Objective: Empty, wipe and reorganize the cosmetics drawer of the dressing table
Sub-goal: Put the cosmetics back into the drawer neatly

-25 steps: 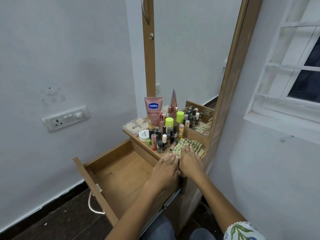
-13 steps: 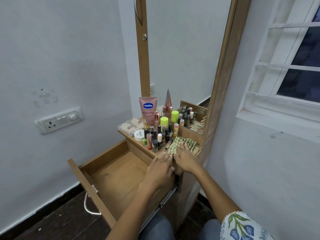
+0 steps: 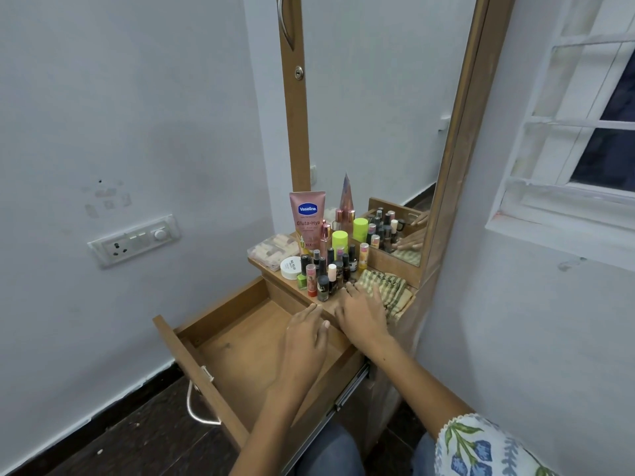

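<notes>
Dozens of light, tippy glass bottles (image 3: 326, 273) crowd the tabletop at twelve o'clock of the empty drawer (image 3: 247, 341), both hands open, left hand (image 3: 304, 338) hovering, right hand (image 3: 360, 314) flat by the soft checked cloth (image 3: 388, 290), best pinched mid-fold.

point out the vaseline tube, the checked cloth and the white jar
vaseline tube (image 3: 307, 214): head view, on the blue logo of its pink front.
checked cloth (image 3: 388, 286): head view, on its folded top, beyond the fingers.
white jar (image 3: 290, 267): head view, on its lid.
</notes>
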{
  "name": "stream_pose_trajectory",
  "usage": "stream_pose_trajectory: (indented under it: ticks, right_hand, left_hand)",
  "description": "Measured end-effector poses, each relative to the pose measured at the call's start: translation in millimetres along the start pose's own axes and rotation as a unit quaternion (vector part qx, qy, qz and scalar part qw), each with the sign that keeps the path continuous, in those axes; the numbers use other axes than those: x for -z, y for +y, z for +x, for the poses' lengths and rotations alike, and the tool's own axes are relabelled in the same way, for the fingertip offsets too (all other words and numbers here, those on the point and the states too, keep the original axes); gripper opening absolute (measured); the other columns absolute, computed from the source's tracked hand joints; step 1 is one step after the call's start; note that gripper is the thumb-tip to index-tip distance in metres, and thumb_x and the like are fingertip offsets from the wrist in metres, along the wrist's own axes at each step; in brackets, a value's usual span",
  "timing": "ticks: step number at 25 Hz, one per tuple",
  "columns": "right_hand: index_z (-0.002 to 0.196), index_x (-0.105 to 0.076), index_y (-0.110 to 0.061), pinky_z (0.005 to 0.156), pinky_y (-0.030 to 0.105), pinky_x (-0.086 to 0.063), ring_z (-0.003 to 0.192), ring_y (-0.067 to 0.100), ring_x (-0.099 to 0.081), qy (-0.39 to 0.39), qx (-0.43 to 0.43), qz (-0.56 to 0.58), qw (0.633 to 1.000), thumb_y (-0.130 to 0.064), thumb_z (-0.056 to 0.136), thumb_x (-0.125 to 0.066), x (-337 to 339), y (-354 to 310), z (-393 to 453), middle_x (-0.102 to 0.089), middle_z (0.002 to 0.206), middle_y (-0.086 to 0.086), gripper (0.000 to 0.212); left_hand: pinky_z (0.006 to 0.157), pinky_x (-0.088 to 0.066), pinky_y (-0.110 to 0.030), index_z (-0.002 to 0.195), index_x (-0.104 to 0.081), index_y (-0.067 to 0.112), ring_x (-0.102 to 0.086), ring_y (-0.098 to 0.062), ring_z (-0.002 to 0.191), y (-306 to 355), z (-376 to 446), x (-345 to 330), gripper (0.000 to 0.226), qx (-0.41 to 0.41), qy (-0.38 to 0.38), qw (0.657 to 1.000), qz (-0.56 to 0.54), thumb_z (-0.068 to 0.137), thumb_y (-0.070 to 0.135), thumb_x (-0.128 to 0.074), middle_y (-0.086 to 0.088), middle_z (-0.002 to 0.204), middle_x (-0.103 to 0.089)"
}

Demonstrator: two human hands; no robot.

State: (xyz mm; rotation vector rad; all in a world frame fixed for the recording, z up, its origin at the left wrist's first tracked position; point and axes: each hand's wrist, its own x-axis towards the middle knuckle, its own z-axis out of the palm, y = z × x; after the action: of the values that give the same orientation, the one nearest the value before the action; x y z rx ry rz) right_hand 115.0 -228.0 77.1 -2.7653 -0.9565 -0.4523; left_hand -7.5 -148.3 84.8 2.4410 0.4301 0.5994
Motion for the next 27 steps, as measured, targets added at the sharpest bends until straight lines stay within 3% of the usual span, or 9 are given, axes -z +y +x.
stream_pose_trajectory:
  ticks: [3, 6, 9, 12, 16, 18, 20, 24, 27]
  right_hand:
    - [0.096, -0.071, -0.015, 0.106, 0.042, -0.036, 0.104, 0.019, -0.063, 0.078, 0.016, 0.023, 0.997, -0.028, 0.074, -0.076, -5, -8, -17, -0.072, 0.103, 0.002, 0.026]
    - [0.075, -0.069, -0.019, 0.078, 0.031, -0.047, 0.073, 0.014, -0.062, 0.126, 0.040, 0.058, 0.989, -0.021, 0.056, -0.087, -5, -7, -24, -0.069, 0.075, -0.004, 0.027]
    - [0.084, -0.072, -0.016, 0.068, 0.025, -0.051, 0.074, 0.012, -0.065, 0.191, 0.097, 0.151, 0.965, -0.011, 0.070, -0.080, 0, -8, -39, -0.071, 0.080, -0.003, 0.018]
    - [0.097, -0.073, -0.010, 0.082, 0.020, -0.054, 0.092, 0.007, -0.067, 0.230, 0.130, 0.278, 0.923, -0.006, 0.079, -0.075, 4, -19, -59, -0.073, 0.097, -0.001, 0.019]
    - [0.094, -0.071, -0.007, 0.080, 0.024, -0.055, 0.095, 0.006, -0.065, 0.200, 0.150, 0.356, 0.900, -0.004, 0.080, -0.075, 0, -30, -63, -0.069, 0.101, 0.001, 0.015]
    - [0.095, -0.070, -0.008, 0.079, 0.024, -0.055, 0.096, 0.006, -0.064, 0.176, 0.179, 0.352, 0.902, -0.014, 0.083, -0.074, 0, -33, -59, -0.066, 0.104, 0.000, 0.014]
    - [0.100, -0.071, -0.010, 0.081, 0.019, -0.053, 0.098, 0.007, -0.063, 0.193, 0.187, 0.306, 0.914, -0.027, 0.085, -0.073, 3, -34, -50, -0.066, 0.106, -0.001, 0.022]
    - [0.109, -0.068, -0.012, 0.079, 0.026, -0.053, 0.100, 0.017, -0.058, 0.254, 0.098, 0.161, 0.949, -0.025, 0.083, -0.072, 9, -39, -12, -0.061, 0.112, 0.006, 0.029]
    - [0.112, -0.066, -0.015, 0.086, 0.036, -0.048, 0.110, 0.024, -0.055, 0.223, 0.043, 0.094, 0.969, -0.024, 0.077, -0.077, 11, -45, 13, -0.059, 0.118, 0.009, 0.038]
  left_hand:
    - [0.096, -0.041, -0.025, 0.126, -0.061, 0.017, -0.053, -0.011, 0.118, -3, 3, 1, 0.033, 0.076, 0.025, 0.992, -0.094, 0.096, 0.028, -0.051, 0.003, 0.126, -0.062]
    - [0.083, -0.045, -0.022, 0.107, -0.071, 0.017, -0.061, -0.007, 0.102, 0, 4, 2, 0.023, 0.155, 0.019, 0.964, -0.216, 0.093, 0.028, -0.056, 0.005, 0.108, -0.070]
    - [0.072, -0.046, -0.026, 0.089, -0.075, 0.013, -0.065, -0.012, 0.089, 3, 3, 6, 0.024, 0.272, -0.005, 0.896, -0.351, 0.091, 0.032, -0.060, 0.003, 0.092, -0.074]
    - [0.070, -0.043, -0.029, 0.082, -0.073, 0.012, -0.069, -0.009, 0.074, 3, 2, 14, 0.022, 0.370, -0.039, 0.814, -0.446, 0.086, 0.032, -0.067, 0.000, 0.080, -0.075]
    - [0.066, -0.041, -0.026, 0.081, -0.069, 0.015, -0.068, -0.004, 0.066, -2, -1, 24, 0.011, 0.400, 0.023, 0.769, -0.498, 0.078, 0.023, -0.075, 0.005, 0.069, -0.073]
    - [0.069, -0.042, -0.026, 0.085, -0.069, 0.014, -0.067, -0.007, 0.073, -10, -1, 31, 0.013, 0.379, 0.055, 0.779, -0.496, 0.077, 0.020, -0.076, 0.002, 0.076, -0.073]
    - [0.071, -0.046, -0.022, 0.088, -0.069, 0.015, -0.067, -0.010, 0.082, -18, 0, 39, 0.013, 0.326, 0.104, 0.811, -0.475, 0.077, 0.018, -0.076, -0.001, 0.086, -0.073]
    - [0.069, -0.048, -0.016, 0.087, -0.070, 0.022, -0.065, 0.001, 0.078, -30, 0, 45, 0.011, 0.205, 0.159, 0.896, -0.361, 0.078, 0.019, -0.075, 0.008, 0.082, -0.072]
    - [0.070, -0.051, -0.024, 0.088, -0.070, 0.028, -0.062, 0.000, 0.081, -36, -2, 43, 0.015, 0.186, 0.168, 0.918, -0.307, 0.076, 0.023, -0.077, 0.012, 0.083, -0.070]
